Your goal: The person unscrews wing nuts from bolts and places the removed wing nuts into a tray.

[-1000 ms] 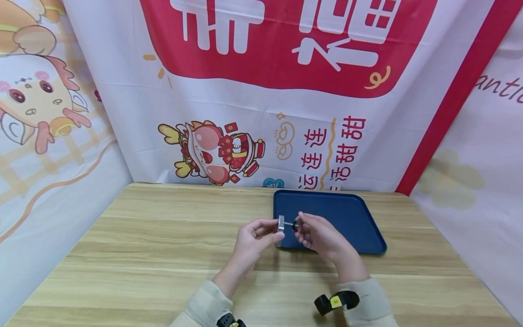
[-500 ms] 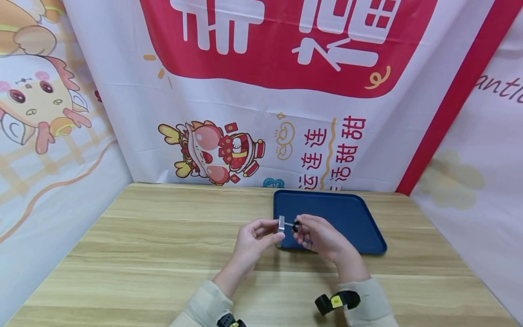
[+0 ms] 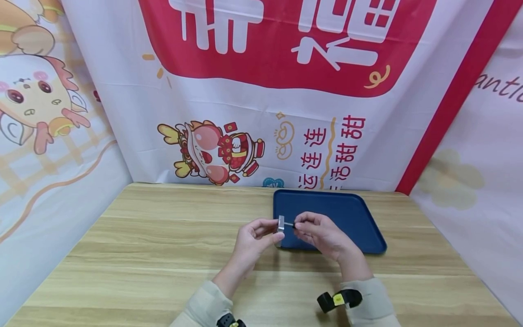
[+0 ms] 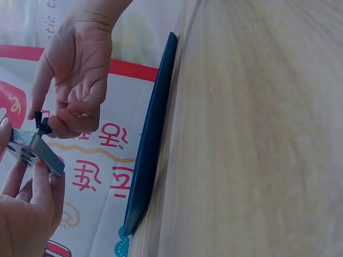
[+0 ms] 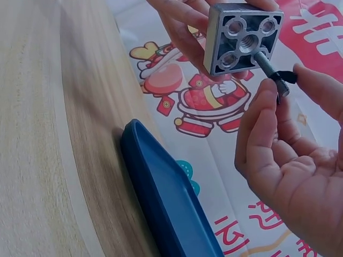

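Observation:
My left hand [image 3: 254, 243] holds a square metal block [image 5: 244, 35] upright by its edges, between thumb and fingers. Round holes show in the block's face, the middle one threaded. From its lower right corner a threaded bolt [image 5: 265, 65] sticks out towards my right hand [image 3: 323, 234]. A black wing nut [image 5: 284, 77] sits on that bolt near its free end. Thumb and index finger of my right hand pinch the nut's wings, while the other fingers curl below. In the head view, these fingers cover most of the nut.
A dark blue tray [image 3: 347, 222] lies on the wooden table [image 3: 163, 254], behind and below both hands. Printed cloth [image 3: 261, 104] hangs at the back and along both sides of the table. A strap with a black camera [image 3: 339, 299] is on the right wrist.
The right hand has rolled, its fingers now covering more of the black nut. The left hand and the block stay where they were.

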Action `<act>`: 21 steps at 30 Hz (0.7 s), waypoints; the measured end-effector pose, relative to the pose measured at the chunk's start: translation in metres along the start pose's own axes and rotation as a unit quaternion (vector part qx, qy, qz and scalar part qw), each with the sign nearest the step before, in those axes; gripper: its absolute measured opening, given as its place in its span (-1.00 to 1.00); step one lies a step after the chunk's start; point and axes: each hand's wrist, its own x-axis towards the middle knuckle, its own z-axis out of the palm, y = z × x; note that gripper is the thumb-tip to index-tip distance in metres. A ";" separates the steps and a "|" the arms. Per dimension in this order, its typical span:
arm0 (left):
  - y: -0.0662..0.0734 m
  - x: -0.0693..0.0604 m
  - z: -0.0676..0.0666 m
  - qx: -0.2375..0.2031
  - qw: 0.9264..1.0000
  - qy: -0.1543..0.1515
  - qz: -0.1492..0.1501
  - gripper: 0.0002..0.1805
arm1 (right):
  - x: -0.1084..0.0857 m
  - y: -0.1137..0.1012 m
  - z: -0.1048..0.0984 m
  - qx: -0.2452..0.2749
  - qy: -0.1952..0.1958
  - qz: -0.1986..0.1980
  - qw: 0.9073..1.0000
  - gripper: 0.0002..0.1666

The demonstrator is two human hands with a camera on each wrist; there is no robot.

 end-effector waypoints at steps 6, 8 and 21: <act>-0.001 0.000 0.000 -0.005 1.000 -0.001 -0.004 -0.56 | 0.001 0.001 -0.001 -0.010 -0.003 -0.010 1.000 -0.84; -0.001 0.000 -0.001 -0.009 1.000 -0.002 -0.005 -0.56 | 0.001 0.002 -0.001 -0.016 -0.004 -0.014 1.000 -0.82; -0.001 0.000 0.000 -0.007 1.000 -0.004 -0.007 -0.56 | 0.002 0.002 0.000 -0.068 0.009 -0.028 0.997 -0.75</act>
